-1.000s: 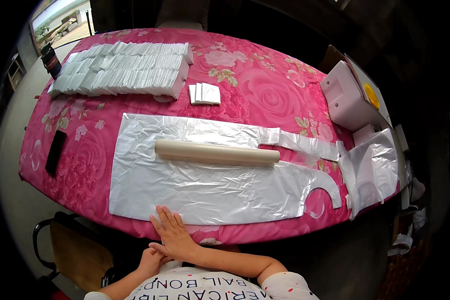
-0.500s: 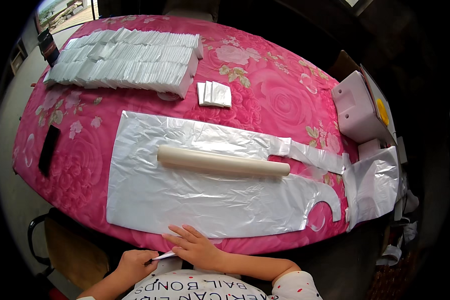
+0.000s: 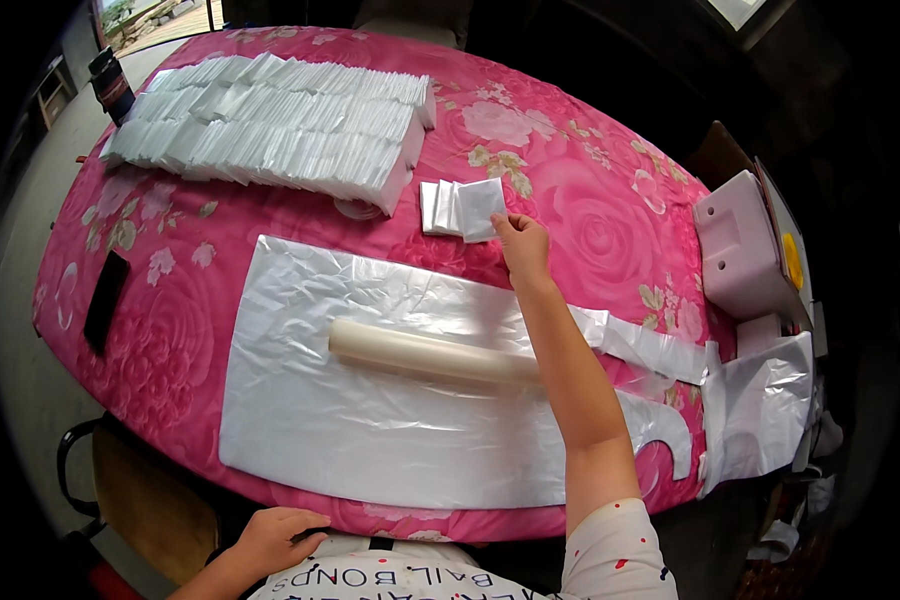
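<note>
My right hand (image 3: 523, 245) reaches far across the table and pinches the right edge of a folded plastic apron (image 3: 481, 208), a thin white square. That square sits at the right end of a short row of similar folded squares (image 3: 440, 207), overlapping it. Below lies a spread-out white plastic apron (image 3: 400, 440), with a curved neck cut-out at its right. On it rests a long cream rolling pin-like roller (image 3: 420, 352), its right end hidden behind my right forearm. By the near table edge, my left hand (image 3: 282, 540) lies with fingers extended, holding nothing visible.
Long rows of folded white squares (image 3: 270, 130) fill the far left. A black oblong object (image 3: 106, 300) lies at left, a dark bottle (image 3: 110, 88) beyond. At right are a white foam box (image 3: 745, 245) and hanging plastic sheets (image 3: 760, 405). A chair (image 3: 155, 490) stands near left.
My right hand has gone from the near edge to the small row, carrying a folded plastic apron there. My left hand has let go of the white piece. The view has shifted slightly.
</note>
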A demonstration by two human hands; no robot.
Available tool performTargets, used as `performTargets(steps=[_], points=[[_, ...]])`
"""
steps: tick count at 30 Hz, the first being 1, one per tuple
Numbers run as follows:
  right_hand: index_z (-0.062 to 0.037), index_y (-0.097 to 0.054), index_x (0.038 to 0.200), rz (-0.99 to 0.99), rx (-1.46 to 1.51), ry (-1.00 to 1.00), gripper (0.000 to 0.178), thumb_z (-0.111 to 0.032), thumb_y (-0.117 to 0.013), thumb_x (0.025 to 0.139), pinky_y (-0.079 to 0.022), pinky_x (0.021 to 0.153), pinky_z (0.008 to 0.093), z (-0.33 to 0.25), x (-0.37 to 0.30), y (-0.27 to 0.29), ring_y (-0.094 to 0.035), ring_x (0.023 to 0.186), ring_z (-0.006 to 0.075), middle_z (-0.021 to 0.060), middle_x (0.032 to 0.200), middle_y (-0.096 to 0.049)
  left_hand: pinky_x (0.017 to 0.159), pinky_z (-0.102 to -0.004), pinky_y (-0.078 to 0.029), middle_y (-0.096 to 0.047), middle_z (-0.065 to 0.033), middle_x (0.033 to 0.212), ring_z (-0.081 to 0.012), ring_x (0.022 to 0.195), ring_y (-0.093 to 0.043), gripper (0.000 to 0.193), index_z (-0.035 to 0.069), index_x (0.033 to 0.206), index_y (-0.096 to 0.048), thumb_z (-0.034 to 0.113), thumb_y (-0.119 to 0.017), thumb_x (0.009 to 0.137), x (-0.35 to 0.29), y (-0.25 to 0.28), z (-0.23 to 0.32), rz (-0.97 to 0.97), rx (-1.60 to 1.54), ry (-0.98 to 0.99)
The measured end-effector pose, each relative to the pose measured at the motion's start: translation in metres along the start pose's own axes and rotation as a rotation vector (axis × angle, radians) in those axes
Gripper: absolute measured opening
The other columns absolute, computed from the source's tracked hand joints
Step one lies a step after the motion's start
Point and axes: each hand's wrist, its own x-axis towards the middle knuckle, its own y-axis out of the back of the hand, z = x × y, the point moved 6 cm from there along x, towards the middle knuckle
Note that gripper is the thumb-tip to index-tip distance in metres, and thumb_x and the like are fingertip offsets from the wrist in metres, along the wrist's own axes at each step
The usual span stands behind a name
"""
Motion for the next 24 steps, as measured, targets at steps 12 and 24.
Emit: performTargets(steps=[12, 24], points=[[-0.0037, -0.066, 0.084, -0.295, -0.46, 0.223, 0.013, -0.014, -0.066, 0.076, -0.047, 0.065, 0.0314, -0.014, -0.042, -0.016, -0.061, 0.071, 0.0208, 0.0094, 0.08, -0.065, 0.061, -0.0294, -0.05, -0.066, -0.0078, 0.081, -0.0231, 0.069, -0.063, 0.021, 0.007, 0.091, -0.066, 0.012, -0.069, 0.071, 0.003, -0.004, -0.007, -0.065, 0.002, 0.051], [-0.0048, -0.065, 0.082, -0.349, -0.755, 0.173, 0.015, -0.02, -0.064, 0.079, -0.046, 0.065, 0.0308, -0.011, -0.029, -0.019, -0.06, 0.071, 0.0192, 0.0067, 0.074, -0.064, 0.067, -0.0312, -0.051, -0.065, -0.0084, 0.085, -0.0252, 0.077, -0.063, 0.023, 0.008, 0.095, -0.065, 0.014, -0.068, 0.073, 0.001, -0.012, 0.002, -0.121, -0.037, 0.066]])
